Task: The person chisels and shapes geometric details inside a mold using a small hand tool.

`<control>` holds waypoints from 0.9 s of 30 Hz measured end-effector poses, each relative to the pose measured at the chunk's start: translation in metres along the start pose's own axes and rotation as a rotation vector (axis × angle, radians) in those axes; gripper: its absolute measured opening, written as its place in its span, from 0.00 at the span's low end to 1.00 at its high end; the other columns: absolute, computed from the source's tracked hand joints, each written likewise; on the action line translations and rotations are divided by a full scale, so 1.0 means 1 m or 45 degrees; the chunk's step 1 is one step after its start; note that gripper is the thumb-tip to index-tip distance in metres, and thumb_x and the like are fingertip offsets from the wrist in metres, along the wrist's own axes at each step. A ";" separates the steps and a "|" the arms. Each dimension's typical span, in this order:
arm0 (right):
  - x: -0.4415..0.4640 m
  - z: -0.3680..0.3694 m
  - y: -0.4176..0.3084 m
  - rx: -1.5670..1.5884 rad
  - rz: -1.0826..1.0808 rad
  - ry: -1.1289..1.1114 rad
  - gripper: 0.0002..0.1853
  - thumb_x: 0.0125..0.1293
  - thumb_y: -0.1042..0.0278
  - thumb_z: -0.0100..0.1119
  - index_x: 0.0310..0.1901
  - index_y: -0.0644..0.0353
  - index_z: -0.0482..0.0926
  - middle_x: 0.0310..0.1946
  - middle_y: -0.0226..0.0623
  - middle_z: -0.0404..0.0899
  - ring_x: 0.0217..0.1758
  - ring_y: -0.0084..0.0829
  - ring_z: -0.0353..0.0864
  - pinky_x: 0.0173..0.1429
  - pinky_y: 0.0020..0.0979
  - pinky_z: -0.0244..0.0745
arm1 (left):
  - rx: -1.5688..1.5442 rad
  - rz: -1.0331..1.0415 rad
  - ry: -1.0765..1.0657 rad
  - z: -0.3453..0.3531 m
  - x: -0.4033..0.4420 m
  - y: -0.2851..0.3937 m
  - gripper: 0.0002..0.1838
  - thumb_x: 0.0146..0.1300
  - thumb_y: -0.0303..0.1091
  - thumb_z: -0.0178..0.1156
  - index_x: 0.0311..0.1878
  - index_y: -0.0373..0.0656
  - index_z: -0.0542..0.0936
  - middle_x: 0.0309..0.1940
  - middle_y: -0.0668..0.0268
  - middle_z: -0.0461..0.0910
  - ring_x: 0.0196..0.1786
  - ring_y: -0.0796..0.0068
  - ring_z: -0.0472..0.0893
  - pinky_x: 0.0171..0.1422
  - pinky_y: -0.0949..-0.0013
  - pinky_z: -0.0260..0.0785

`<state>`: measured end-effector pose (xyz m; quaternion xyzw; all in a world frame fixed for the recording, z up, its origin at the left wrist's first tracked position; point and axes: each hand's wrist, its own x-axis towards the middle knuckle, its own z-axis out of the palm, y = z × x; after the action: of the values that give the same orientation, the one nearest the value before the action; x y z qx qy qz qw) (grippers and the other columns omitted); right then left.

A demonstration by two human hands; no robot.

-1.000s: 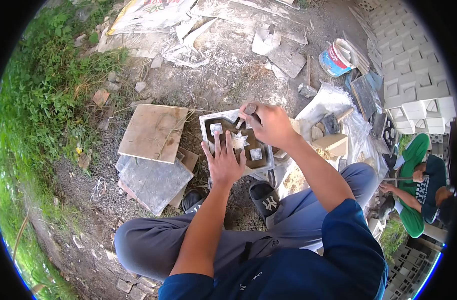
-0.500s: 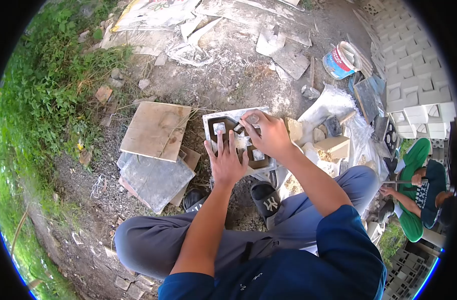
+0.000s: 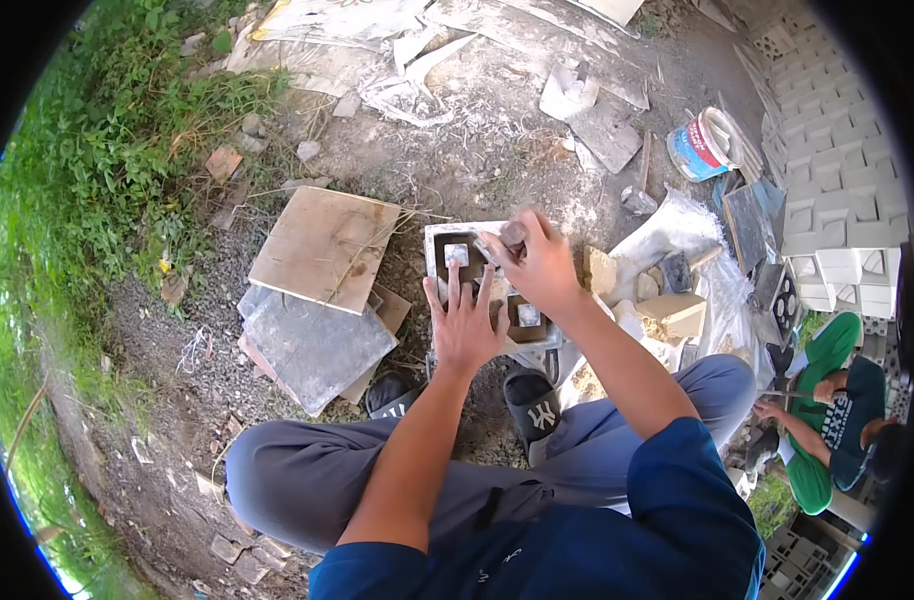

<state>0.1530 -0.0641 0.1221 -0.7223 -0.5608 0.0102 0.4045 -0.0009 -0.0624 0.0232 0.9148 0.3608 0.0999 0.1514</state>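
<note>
A pale rectangular mould [image 3: 439,236] with dark hollows lies on the ground between my feet. Small whitish square blocks [image 3: 457,256] stand inside it, and a pale centre piece is partly covered by my fingers. My left hand [image 3: 465,325] rests on the near side of the mould, fingers spread and holding nothing. Over its far right part, my right hand [image 3: 539,262] is closed around a small tool [image 3: 514,234] with a rounded brownish end. The tool's lower end is hidden or blurred.
Left of the mould lie a wooden board [image 3: 327,248] and grey slabs [image 3: 322,350]. On the right are a plastic sheet with rubble [image 3: 677,310], a paint bucket [image 3: 699,150] and stacked pale blocks [image 3: 837,180]. Another person [image 3: 827,410] sits at far right.
The view has shifted, so the mould and both hands appear further right. My right hand still grips the tool, which has tilted slightly; my left hand stays spread on the mould.
</note>
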 end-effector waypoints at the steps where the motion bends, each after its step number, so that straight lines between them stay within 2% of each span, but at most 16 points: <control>1: 0.007 0.004 0.003 0.054 0.114 -0.106 0.18 0.69 0.59 0.74 0.44 0.61 0.75 0.39 0.41 0.82 0.27 0.40 0.86 0.30 0.36 0.81 | -0.005 0.007 -0.005 0.000 0.000 0.000 0.38 0.72 0.55 0.53 0.79 0.42 0.68 0.59 0.45 0.79 0.89 0.48 0.45 0.85 0.25 0.23; 4: 0.027 -0.003 -0.010 0.171 -0.018 -0.001 0.17 0.70 0.60 0.73 0.46 0.61 0.75 0.39 0.42 0.82 0.29 0.42 0.87 0.32 0.38 0.82 | -0.017 -0.006 -0.026 -0.001 0.001 0.000 0.37 0.72 0.55 0.52 0.78 0.42 0.69 0.60 0.45 0.79 0.89 0.50 0.43 0.85 0.25 0.22; 5: 0.024 -0.004 -0.018 0.261 0.058 0.039 0.17 0.71 0.61 0.71 0.50 0.62 0.76 0.40 0.44 0.83 0.31 0.44 0.87 0.34 0.40 0.82 | -0.011 -0.010 -0.022 -0.001 0.003 -0.003 0.37 0.72 0.55 0.52 0.78 0.42 0.69 0.60 0.45 0.79 0.89 0.50 0.43 0.85 0.25 0.22; 6: 0.025 0.001 -0.017 0.268 0.052 0.030 0.17 0.71 0.61 0.71 0.50 0.62 0.76 0.40 0.44 0.83 0.31 0.44 0.87 0.34 0.40 0.82 | -0.010 -0.010 -0.024 -0.002 0.004 -0.004 0.37 0.73 0.55 0.52 0.78 0.42 0.69 0.60 0.45 0.79 0.89 0.50 0.43 0.85 0.25 0.22; 8: 0.021 0.011 -0.007 0.144 0.251 -0.279 0.18 0.71 0.64 0.71 0.53 0.63 0.76 0.40 0.47 0.84 0.30 0.44 0.87 0.33 0.39 0.82 | -0.020 -0.005 -0.043 -0.001 0.000 -0.001 0.37 0.74 0.55 0.50 0.78 0.42 0.69 0.59 0.45 0.80 0.89 0.51 0.43 0.85 0.25 0.21; 9: 0.029 0.014 -0.007 0.097 0.113 -0.249 0.18 0.71 0.63 0.70 0.55 0.64 0.77 0.39 0.49 0.85 0.31 0.45 0.88 0.33 0.39 0.82 | -0.009 -0.025 -0.111 -0.003 0.001 0.000 0.37 0.74 0.56 0.50 0.77 0.42 0.70 0.59 0.44 0.80 0.89 0.50 0.44 0.85 0.25 0.22; 13: 0.036 0.012 -0.011 0.176 0.060 -0.189 0.19 0.73 0.60 0.69 0.55 0.65 0.76 0.41 0.53 0.85 0.34 0.50 0.89 0.36 0.44 0.83 | -0.051 -0.012 -0.053 0.000 0.001 -0.002 0.37 0.73 0.55 0.51 0.78 0.42 0.70 0.59 0.45 0.80 0.89 0.51 0.44 0.85 0.24 0.22; 16: 0.031 0.022 -0.006 0.084 0.018 -0.113 0.14 0.71 0.64 0.72 0.48 0.62 0.78 0.25 0.35 0.82 0.21 0.30 0.80 0.30 0.32 0.77 | -0.001 0.008 0.009 -0.002 0.001 -0.001 0.37 0.73 0.55 0.51 0.78 0.43 0.69 0.59 0.45 0.80 0.89 0.50 0.45 0.85 0.24 0.23; 18: 0.040 0.017 -0.006 0.069 -0.039 -0.071 0.13 0.72 0.64 0.71 0.46 0.62 0.78 0.24 0.34 0.81 0.20 0.30 0.79 0.29 0.31 0.76 | 0.004 -0.003 -0.069 -0.002 0.001 0.002 0.36 0.73 0.55 0.52 0.78 0.43 0.70 0.59 0.45 0.81 0.89 0.50 0.45 0.85 0.24 0.24; 20: 0.045 0.006 -0.014 0.071 -0.028 -0.176 0.14 0.74 0.62 0.68 0.47 0.62 0.76 0.30 0.42 0.83 0.27 0.33 0.82 0.35 0.35 0.79 | -0.018 0.019 0.043 0.003 0.000 -0.002 0.36 0.73 0.55 0.52 0.76 0.43 0.72 0.58 0.45 0.81 0.89 0.50 0.46 0.85 0.24 0.24; 21: 0.040 -0.003 -0.025 0.186 0.064 -0.196 0.14 0.74 0.61 0.68 0.48 0.62 0.77 0.32 0.43 0.83 0.28 0.33 0.83 0.35 0.36 0.79 | -0.026 -0.027 -0.092 0.000 0.001 -0.002 0.39 0.73 0.55 0.52 0.83 0.50 0.64 0.59 0.44 0.82 0.89 0.51 0.45 0.85 0.23 0.24; 22: 0.038 0.002 -0.022 0.190 0.060 -0.213 0.14 0.74 0.61 0.68 0.48 0.62 0.77 0.32 0.43 0.83 0.28 0.33 0.83 0.35 0.36 0.79 | -0.031 -0.044 -0.094 0.003 0.000 -0.003 0.39 0.73 0.55 0.52 0.83 0.50 0.64 0.59 0.44 0.82 0.89 0.51 0.45 0.85 0.23 0.24; 24: 0.033 0.013 -0.014 0.097 -0.022 -0.255 0.18 0.71 0.60 0.70 0.53 0.64 0.79 0.35 0.42 0.86 0.31 0.47 0.88 0.35 0.41 0.83 | 0.033 0.013 0.011 0.003 0.000 -0.002 0.38 0.72 0.55 0.53 0.81 0.48 0.67 0.58 0.44 0.82 0.89 0.51 0.46 0.85 0.23 0.24; 25: 0.040 0.017 -0.009 0.062 -0.094 -0.233 0.14 0.70 0.62 0.71 0.48 0.62 0.79 0.35 0.40 0.86 0.30 0.43 0.88 0.34 0.39 0.82 | -0.015 -0.019 -0.104 -0.003 0.001 0.000 0.35 0.73 0.55 0.53 0.76 0.44 0.72 0.62 0.44 0.79 0.89 0.49 0.46 0.85 0.24 0.24; 26: 0.037 0.015 -0.007 0.061 -0.088 -0.225 0.14 0.70 0.62 0.71 0.48 0.62 0.79 0.35 0.40 0.86 0.30 0.43 0.88 0.34 0.39 0.82 | -0.011 -0.010 -0.107 -0.003 0.000 0.001 0.35 0.73 0.55 0.53 0.76 0.44 0.72 0.62 0.44 0.79 0.89 0.49 0.46 0.85 0.24 0.24; 27: 0.040 0.007 -0.014 0.143 -0.150 -0.192 0.12 0.70 0.66 0.72 0.47 0.61 0.79 0.34 0.40 0.84 0.27 0.33 0.83 0.31 0.34 0.78 | -0.022 0.005 -0.061 0.000 0.002 -0.002 0.35 0.73 0.55 0.53 0.77 0.44 0.71 0.65 0.43 0.78 0.89 0.49 0.46 0.85 0.24 0.24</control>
<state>0.1530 -0.0272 0.1433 -0.6613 -0.6297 0.0720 0.4011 -0.0005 -0.0594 0.0226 0.9163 0.3544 0.0812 0.1677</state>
